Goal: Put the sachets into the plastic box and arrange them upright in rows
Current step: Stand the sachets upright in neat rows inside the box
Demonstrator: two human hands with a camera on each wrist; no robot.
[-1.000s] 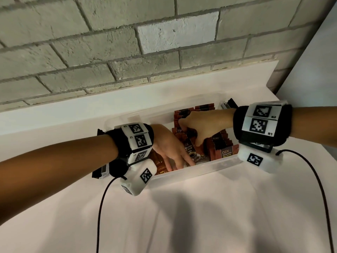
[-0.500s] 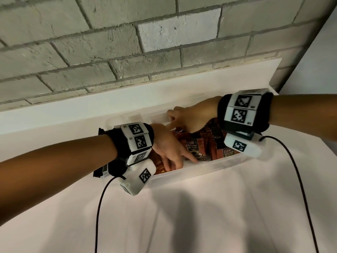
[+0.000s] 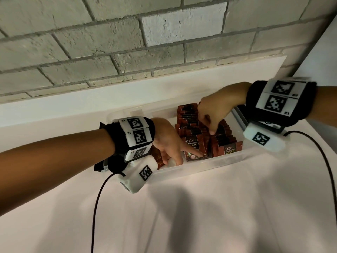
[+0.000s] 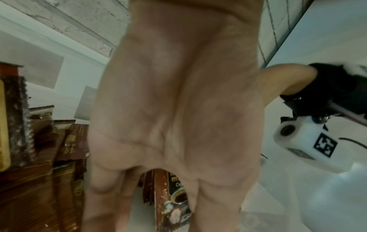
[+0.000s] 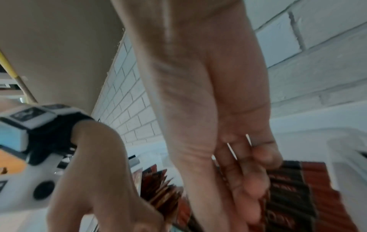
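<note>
A clear plastic box (image 3: 220,161) stands on the white table and holds red-and-black D2X sachets (image 3: 187,114) upright in rows. My left hand (image 3: 180,157) is inside the box's left part, its fingers straight, the index tip touching the front sachet (image 3: 196,145) of the middle row. That sachet shows between the fingers (image 4: 174,204) in the left wrist view. My right hand (image 3: 211,131) reaches down from the right. Its thumb and curled fingers (image 5: 248,194) close on sachet tops (image 5: 294,196) between the middle and right rows. Brown sachets (image 3: 156,157) lie loose under my left palm.
A white ledge (image 3: 127,99) and a grey brick wall (image 3: 164,42) run right behind the box. A dark object (image 3: 241,110) sits at the box's right end. Black cables (image 3: 96,207) hang from both wrist cameras over the bare table front (image 3: 200,216).
My right hand left the middle sachets, reached to the box's back left, then came back down onto the rows. My left hand stayed in place with its index on the front sachet.
</note>
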